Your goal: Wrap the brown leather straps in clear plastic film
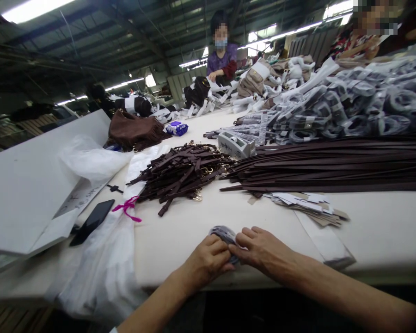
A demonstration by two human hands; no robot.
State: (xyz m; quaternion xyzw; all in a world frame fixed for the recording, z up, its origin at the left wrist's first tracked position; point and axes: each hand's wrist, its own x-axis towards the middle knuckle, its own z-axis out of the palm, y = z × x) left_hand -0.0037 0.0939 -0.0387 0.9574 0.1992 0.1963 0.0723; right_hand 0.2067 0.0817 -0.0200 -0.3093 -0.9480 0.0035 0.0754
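The front edge of the desk (169, 252) runs just below a small coil (223, 232), with bare surface reaching from it to the brown straps (183, 169) beyond. The left hand (208, 254) and right hand (258, 247) pinch the coil, fingers (213, 244) curled narrow.

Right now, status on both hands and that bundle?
Left hand and right hand both holding grey bundle. Bundle by table's near edge. Dark strap pile farther back, apart from hands.
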